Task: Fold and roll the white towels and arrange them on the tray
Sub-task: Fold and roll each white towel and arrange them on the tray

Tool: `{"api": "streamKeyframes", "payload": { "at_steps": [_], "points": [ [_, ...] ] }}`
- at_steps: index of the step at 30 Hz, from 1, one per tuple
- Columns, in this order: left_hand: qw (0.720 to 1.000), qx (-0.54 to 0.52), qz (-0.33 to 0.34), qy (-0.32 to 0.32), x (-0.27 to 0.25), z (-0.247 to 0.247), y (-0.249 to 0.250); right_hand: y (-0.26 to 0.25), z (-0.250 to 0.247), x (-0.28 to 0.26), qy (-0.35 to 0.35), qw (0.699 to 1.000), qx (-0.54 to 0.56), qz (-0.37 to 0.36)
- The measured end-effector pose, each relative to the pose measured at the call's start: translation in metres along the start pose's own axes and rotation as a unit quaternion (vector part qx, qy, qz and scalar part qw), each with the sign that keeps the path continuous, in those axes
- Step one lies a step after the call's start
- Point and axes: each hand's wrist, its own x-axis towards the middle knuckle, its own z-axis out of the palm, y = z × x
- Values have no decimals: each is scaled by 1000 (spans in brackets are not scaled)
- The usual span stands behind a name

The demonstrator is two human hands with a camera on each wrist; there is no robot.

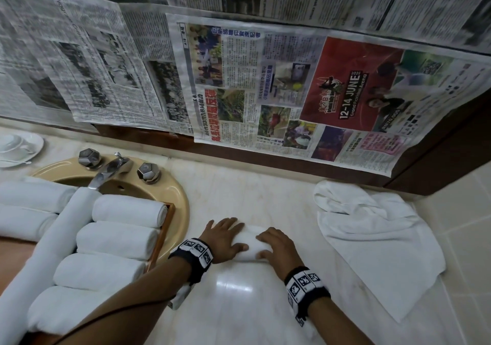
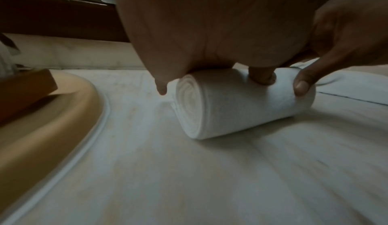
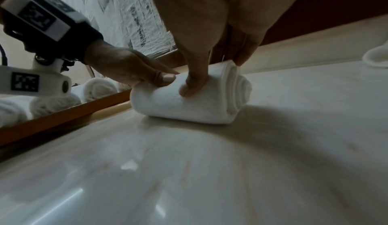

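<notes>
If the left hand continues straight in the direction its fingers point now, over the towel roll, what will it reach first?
The left hand points away from the person, toward the wall. Past the rolled towel lies only bare countertop, then probably the dark wooden ledge under the newspaper. Depth is hard to judge.

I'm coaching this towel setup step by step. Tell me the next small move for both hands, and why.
Probably lift the rolled towel and carry it left to the wooden tray. The roll looks finished: its spiral end shows no loose tail, and the left hand and right hand each have a grip on it, fingers over the top, thumbs in front. Rolled towels already line the tray, and a loose towel waits on the right.
</notes>
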Motion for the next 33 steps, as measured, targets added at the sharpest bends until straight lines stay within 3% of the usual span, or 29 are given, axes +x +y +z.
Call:
{"api": "streamKeyframes", "payload": {
  "at_steps": [7, 11, 16, 20, 24, 28, 33],
  "points": [
    [996, -7, -47, -75, 18, -32, 1, -5, -24, 38, -78, 994, 11, 79],
    [991, -62, -63, -98, 25, -38, 0, -3, -29, 50, -99, 990, 16, 103],
    [989, -85, -43, -116, 27, -43, 2, -1, -29, 51, -109, 988, 30, 107],
    [993, -71, -27, -87, 19, -33, 6, 7, -20, 39, -79, 992, 38, 93],
    [999, 12, -3, -51, 10, -29, 17, 9, -13, 23, -33, 995, 47, 76],
    [996, 71, 12, -55, -2, -34, 34, 6, -10, 9, -13, 998, 33, 45],
    [997, 68, 22, 22, -28, -36, 36, 0, -12, -14, 24, 1000, 8, -13]
  ]
}}
